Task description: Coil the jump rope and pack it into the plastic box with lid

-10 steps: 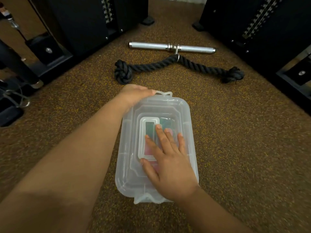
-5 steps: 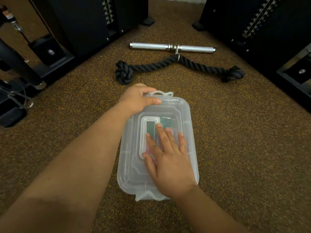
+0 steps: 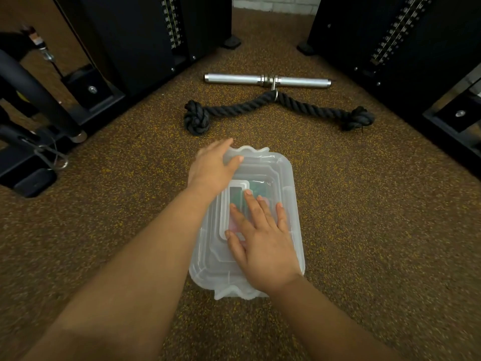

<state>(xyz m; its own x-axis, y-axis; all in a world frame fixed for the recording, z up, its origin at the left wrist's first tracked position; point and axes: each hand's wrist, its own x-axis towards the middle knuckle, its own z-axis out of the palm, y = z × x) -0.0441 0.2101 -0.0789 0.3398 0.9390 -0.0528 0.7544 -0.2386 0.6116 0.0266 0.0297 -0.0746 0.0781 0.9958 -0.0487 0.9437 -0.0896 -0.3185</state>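
A translucent plastic box (image 3: 292,204) sits on the speckled brown floor with its lid (image 3: 263,168) on top. Green and pink shapes of the jump rope (image 3: 257,190) show faintly through the lid. My left hand (image 3: 212,165) rests on the lid's far left corner, fingers curved over the edge by the far latch tab. My right hand (image 3: 260,241) lies flat on the lid's near middle, fingers spread and pressing down. Neither hand holds anything.
A thick black knotted rope (image 3: 260,106) clipped to a silver bar (image 3: 268,80) lies on the floor beyond the box. Black weight-stack machines (image 3: 145,35) (image 3: 390,43) stand at far left and far right. A black machine base (image 3: 28,168) with a carabiner lies at the left.
My left hand has slid slightly toward the lid's far left corner, its fingers flattening over the edge. My right hand stays flat on the lid. The box has not moved.
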